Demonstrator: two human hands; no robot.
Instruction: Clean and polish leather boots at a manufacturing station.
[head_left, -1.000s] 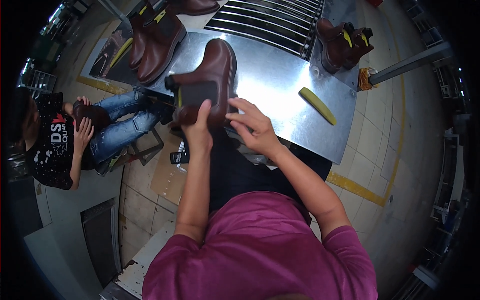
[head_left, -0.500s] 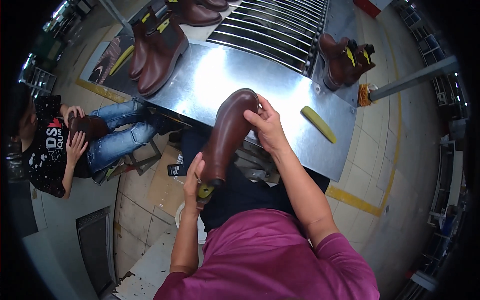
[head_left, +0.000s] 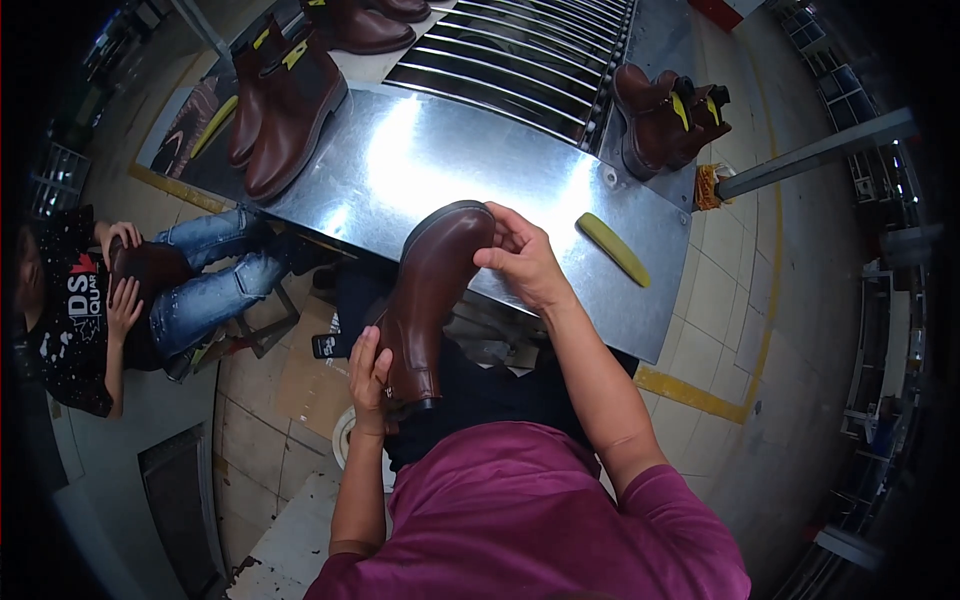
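Observation:
A brown leather ankle boot [head_left: 428, 290] is held over my lap, toe pointing away from me and its shaft toward me. My right hand [head_left: 522, 262] grips the toe end, thumb on the upper and fingers round the sole edge. At the shaft, by the top opening, my left hand [head_left: 369, 382] holds the boot from the left side; some of its fingers are hidden behind the leather. A long yellow-green strip [head_left: 613, 249] with rounded ends lies on the metal table [head_left: 480, 180], right of my right hand.
Brown boots [head_left: 285, 115] stand on the table's left, and another pair [head_left: 668, 118] at its right edge. Behind runs a metal roller conveyor [head_left: 510, 60]. A seated co-worker [head_left: 95, 300] at left holds a brown boot. A slanted metal post [head_left: 815, 155] rises at right.
The boot has turned in my hands, so its side panel now shows and the yellow-green piece at its top is out of sight. The whole view has shifted slightly.

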